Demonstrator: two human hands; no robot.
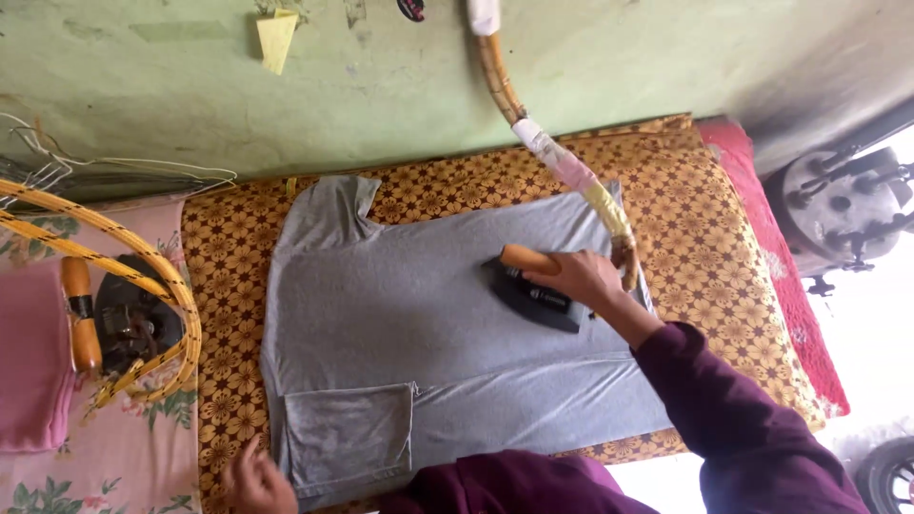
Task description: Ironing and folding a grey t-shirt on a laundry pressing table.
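A grey t-shirt lies spread flat on a padded board covered with a yellow-and-brown flower cloth. My right hand grips the wooden handle of a black flat iron, which rests on the shirt's right half. A taped cord runs from the iron up along the green wall. My left hand presses on the board at the shirt's lower left corner, beside a folded grey sleeve. Both arms wear dark purple sleeves.
A second iron with a wooden handle sits on a pink floral cloth at the left, ringed by a yellow striped cord. A folded pink cloth lies at the far left. Wire hangers lean against the wall. A red pad edges the board's right side.
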